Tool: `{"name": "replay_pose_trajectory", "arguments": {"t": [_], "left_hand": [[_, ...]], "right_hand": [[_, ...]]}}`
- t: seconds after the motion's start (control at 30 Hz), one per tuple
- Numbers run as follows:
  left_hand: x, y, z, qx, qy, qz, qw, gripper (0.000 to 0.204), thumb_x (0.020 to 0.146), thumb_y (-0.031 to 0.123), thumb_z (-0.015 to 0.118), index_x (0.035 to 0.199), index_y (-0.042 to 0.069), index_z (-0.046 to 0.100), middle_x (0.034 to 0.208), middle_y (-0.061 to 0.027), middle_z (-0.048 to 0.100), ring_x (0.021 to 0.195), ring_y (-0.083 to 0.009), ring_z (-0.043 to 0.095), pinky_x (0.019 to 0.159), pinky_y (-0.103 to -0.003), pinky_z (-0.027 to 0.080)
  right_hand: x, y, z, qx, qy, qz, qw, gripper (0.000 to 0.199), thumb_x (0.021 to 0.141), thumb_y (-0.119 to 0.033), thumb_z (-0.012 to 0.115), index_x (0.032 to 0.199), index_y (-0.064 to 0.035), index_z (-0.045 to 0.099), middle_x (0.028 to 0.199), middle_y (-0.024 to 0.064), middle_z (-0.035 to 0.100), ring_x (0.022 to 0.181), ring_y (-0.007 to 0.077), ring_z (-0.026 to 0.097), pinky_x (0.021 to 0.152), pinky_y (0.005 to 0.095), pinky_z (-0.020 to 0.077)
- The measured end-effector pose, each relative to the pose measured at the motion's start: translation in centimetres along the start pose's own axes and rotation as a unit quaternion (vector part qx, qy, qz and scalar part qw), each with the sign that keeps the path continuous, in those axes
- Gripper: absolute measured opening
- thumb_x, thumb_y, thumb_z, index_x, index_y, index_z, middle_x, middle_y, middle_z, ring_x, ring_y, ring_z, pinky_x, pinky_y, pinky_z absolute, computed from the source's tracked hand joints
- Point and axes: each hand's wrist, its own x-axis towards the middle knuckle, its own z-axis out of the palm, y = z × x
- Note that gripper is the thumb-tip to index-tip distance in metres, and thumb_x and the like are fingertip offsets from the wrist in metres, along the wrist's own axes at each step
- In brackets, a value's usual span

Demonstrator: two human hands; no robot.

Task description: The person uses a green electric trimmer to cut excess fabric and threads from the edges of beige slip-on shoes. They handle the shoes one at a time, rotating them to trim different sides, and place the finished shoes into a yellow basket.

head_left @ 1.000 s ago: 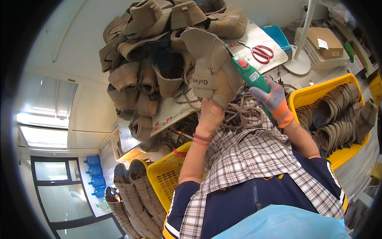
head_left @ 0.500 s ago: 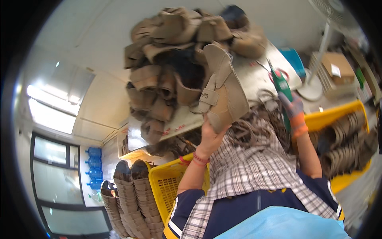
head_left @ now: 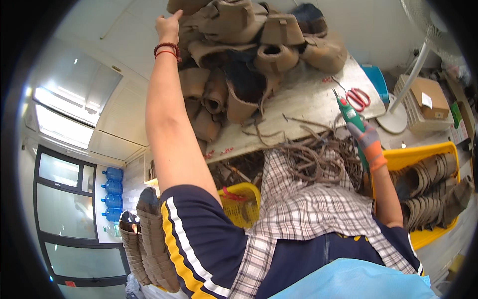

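Note:
My left arm stretches far forward over the pile of tan, boot-shaped uppers [head_left: 234,22]. My left hand [head_left: 169,26] is at the pile's far left, index finger extended against a brown upper [head_left: 186,6] at the picture's top edge; the hand looks open, its other fingers partly folded. In a grey and orange glove, my right hand [head_left: 367,139] grips a green handheld power tool [head_left: 351,115] with a red collar and thin metal tip. The tip points away from me, beside red-handled scissors [head_left: 358,99] on the table [head_left: 298,112]. Brown trimmed strips [head_left: 316,162] lie heaped over my checked apron.
To my right, a yellow crate [head_left: 423,239] holds nested uppers [head_left: 428,204]. Another yellow basket [head_left: 241,209] and tall stacks of uppers [head_left: 154,239] stand at left. A fan stand [head_left: 393,119], cardboard box [head_left: 425,97] and teal bin [head_left: 374,82] are beyond the table's right end.
The upper has left my left hand, which has moved from in front of me to the pile's far left. My right hand still grips the tool in nearly the same place.

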Motion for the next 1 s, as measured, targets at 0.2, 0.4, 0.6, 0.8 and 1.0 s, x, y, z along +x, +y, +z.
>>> {"name": "replay_pose_trajectory", "arguments": {"t": [0.2, 0.4, 0.6, 0.8, 1.0], "left_hand": [[-24.7, -4.6, 3.3, -0.026, 0.065, 0.1, 0.993, 0.015, 0.087, 0.014, 0.063, 0.088, -0.001, 0.061, 0.085, -0.0073, 0.058, 0.076, -0.0171, 0.054, 0.072, -0.031, 0.046], [-47.0, -10.2, -1.5, 0.314, -0.138, -0.087, 0.935, 0.039, 0.092, 0.036, 0.058, 0.112, 0.003, 0.052, 0.116, -0.0178, 0.049, 0.112, -0.0335, 0.044, 0.096, -0.045, 0.034], [-47.5, -9.4, 3.8, 0.327, -0.346, -0.057, 0.878, 0.084, 0.088, 0.059, 0.05, 0.142, -0.003, 0.03, 0.148, -0.0254, 0.027, 0.14, -0.0374, 0.02, 0.115, -0.049, 0.01], [-49.8, -2.0, 7.2, 0.001, -0.612, 0.105, 0.784, 0.055, 0.09, 0.038, 0.056, 0.133, 0.004, 0.048, 0.147, -0.0194, 0.035, 0.138, -0.0311, 0.028, 0.115, -0.044, 0.016], [-47.0, -0.3, 15.6, -0.047, -0.499, 0.129, 0.856, 0.045, 0.089, 0.036, 0.059, 0.126, 0.011, 0.057, 0.141, -0.0165, 0.043, 0.133, -0.0306, 0.037, 0.112, -0.046, 0.023]], "right_hand": [[0.5, 2.4, -0.9, 0.004, 0.019, 0.061, 0.998, 0.042, 0.082, -0.042, 0.072, 0.094, -0.0029, 0.062, 0.059, -0.0007, 0.053, 0.047, 0.0076, 0.048, 0.044, 0.0249, 0.0372], [0.0, 4.5, -2.2, 0.045, 0.03, 0.055, 0.997, 0.042, 0.082, -0.044, 0.071, 0.092, -0.0043, 0.063, 0.062, -0.0026, 0.054, 0.048, 0.0059, 0.049, 0.044, 0.0238, 0.0358], [1.2, 4.6, -2.9, -0.043, 0.038, 0.036, 0.998, 0.046, 0.083, -0.049, 0.067, 0.088, -0.0034, 0.064, 0.058, 0.0007, 0.054, 0.048, 0.0087, 0.051, 0.045, 0.0259, 0.0369], [3.1, 3.3, -4.6, -0.078, 0.028, 0.069, 0.994, 0.052, 0.081, -0.055, 0.066, 0.082, -0.0026, 0.061, 0.056, 0.0039, 0.058, 0.047, 0.011, 0.053, 0.046, 0.0252, 0.0405], [6.0, 3.2, -4.5, -0.038, -0.014, 0.048, 0.998, 0.052, 0.08, -0.055, 0.067, 0.086, -0.0032, 0.064, 0.06, 0.0036, 0.059, 0.05, 0.0118, 0.056, 0.049, 0.0272, 0.0447]]}}
